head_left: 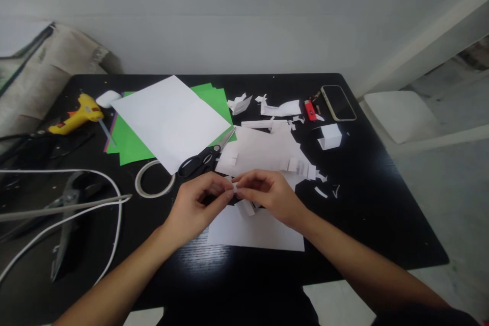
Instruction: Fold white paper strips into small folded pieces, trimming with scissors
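Between the fingertips of my left hand [200, 201] and my right hand [269, 193] is a small piece of white paper [235, 187]. Both hands pinch it, the left from its left side and the right from its right. Beneath them lies a white paper sheet [255, 232] on the black table, and a small folded paper piece [246, 208] shows just below the fingers. Black-handled scissors [206, 155] rest just beyond my left hand, blades pointing up and right. A larger cut sheet [260, 147] with folded paper strips [301, 167] lies beyond my right hand.
At left are a yellow glue gun [82, 114], a tape roll [138, 188], a white cable [118, 224] and pliers [66, 229]. White paper [171, 117] overlaps green sheets [130, 140]. Paper scraps [240, 104], a red lighter [310, 110], a phone [339, 103] and a folded paper box [330, 136] sit farther right.
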Motion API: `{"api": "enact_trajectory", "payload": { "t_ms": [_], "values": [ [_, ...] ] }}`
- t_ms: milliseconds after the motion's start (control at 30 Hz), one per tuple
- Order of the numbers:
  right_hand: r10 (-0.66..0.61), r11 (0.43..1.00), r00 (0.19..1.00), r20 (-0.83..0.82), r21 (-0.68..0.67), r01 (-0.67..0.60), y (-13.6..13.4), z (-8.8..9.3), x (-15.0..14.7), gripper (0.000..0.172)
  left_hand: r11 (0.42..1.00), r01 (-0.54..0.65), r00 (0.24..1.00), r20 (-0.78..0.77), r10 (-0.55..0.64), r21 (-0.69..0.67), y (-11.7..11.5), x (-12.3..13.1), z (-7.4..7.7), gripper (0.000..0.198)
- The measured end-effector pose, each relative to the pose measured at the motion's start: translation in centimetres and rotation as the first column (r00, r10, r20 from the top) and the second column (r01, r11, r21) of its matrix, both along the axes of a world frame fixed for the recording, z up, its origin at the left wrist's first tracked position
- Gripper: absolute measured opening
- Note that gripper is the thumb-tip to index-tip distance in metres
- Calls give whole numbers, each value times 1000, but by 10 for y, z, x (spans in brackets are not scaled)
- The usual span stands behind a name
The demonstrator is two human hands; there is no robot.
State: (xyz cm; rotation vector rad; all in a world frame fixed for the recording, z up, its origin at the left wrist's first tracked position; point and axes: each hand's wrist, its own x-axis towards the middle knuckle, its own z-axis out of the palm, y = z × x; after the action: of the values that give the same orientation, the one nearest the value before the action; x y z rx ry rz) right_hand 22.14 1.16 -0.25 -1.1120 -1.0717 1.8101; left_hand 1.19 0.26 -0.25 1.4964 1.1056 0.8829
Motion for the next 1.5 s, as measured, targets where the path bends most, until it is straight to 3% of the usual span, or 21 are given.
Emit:
{"api": "enact_trajectory", "payload": {
  "t_ms": [100, 233, 467, 1067, 1333, 1500],
  "values": [
    [-32, 999, 999, 21, -4, 32, 0, -1, -1, 30, 993, -12, 995, -94, 24, 121, 0, 1, -4, 7],
    [-86, 996, 996, 37, 31, 85, 0, -2, -1, 37, 990, -51, 988, -139, 70, 132, 0, 0, -6, 17],
    [-78, 988, 991, 109, 145, 62, -4, -6, -3, 28, 982, 12, 967, -251, 36, 189, 1, -2, -6, 14],
    [-67, 982, 987, 145, 182, 40, -6, -4, -3, 27, 993, 16, 981, -194, 7, 116, 0, 0, -6, 15],
    [-87, 978, 988, 129, 202, 60, -5, -6, -4, 23, 968, 24, 974, -223, 33, 250, -1, -2, -13, 17],
    [-64, 992, 995, 78, 109, 56, -3, -3, -4, 23, 930, 48, 971, -237, 43, 364, 1, 0, -12, 19]
  ]
}}
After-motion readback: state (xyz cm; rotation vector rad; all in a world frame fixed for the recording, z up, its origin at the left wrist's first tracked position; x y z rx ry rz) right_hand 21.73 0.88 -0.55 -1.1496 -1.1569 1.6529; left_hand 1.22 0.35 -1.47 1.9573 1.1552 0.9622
